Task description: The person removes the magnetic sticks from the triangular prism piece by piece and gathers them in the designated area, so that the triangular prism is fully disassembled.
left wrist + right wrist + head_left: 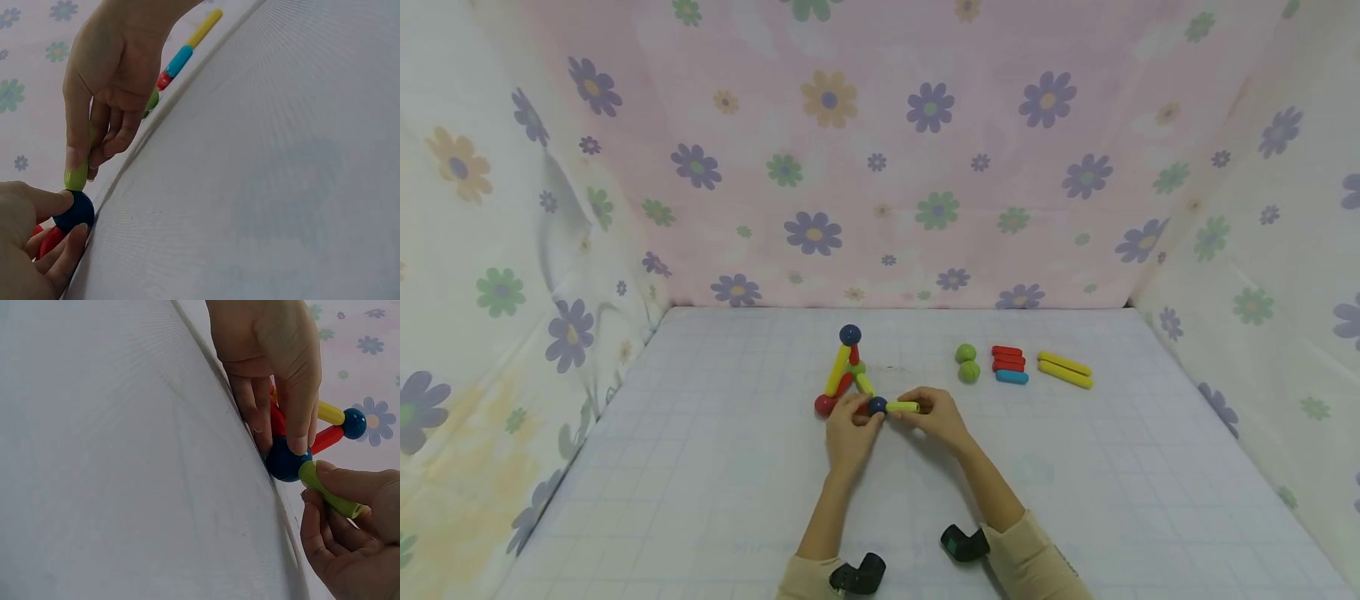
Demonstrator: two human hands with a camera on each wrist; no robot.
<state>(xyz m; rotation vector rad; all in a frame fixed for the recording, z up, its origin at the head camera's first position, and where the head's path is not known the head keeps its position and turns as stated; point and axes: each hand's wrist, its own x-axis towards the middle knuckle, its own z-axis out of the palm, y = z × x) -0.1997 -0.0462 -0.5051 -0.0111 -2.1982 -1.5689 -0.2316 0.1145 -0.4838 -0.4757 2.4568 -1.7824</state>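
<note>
In the head view, my left hand (850, 437) pinches a dark blue ball (877, 406) between thumb and fingers, low over the table. My right hand (942, 421) holds a short yellow-green rod (334, 495) between thumb and fingers, its end against that ball. The ball belongs to a frame of rods and balls. A red ball (825, 405) sits at its left corner, a green ball (858, 367) behind, and another dark blue ball (850, 335) at the top. A long yellow rod (838, 371) slants up to the top ball. My left fingers partly hide a red rod (51, 242).
To the right of the frame lie two green balls (969, 372), several short red rods (1007, 365), a blue rod (1012, 377) and two long yellow rods (1065, 369). The white table (715, 483) meets flowered cloth (880, 167) at the back and sides.
</note>
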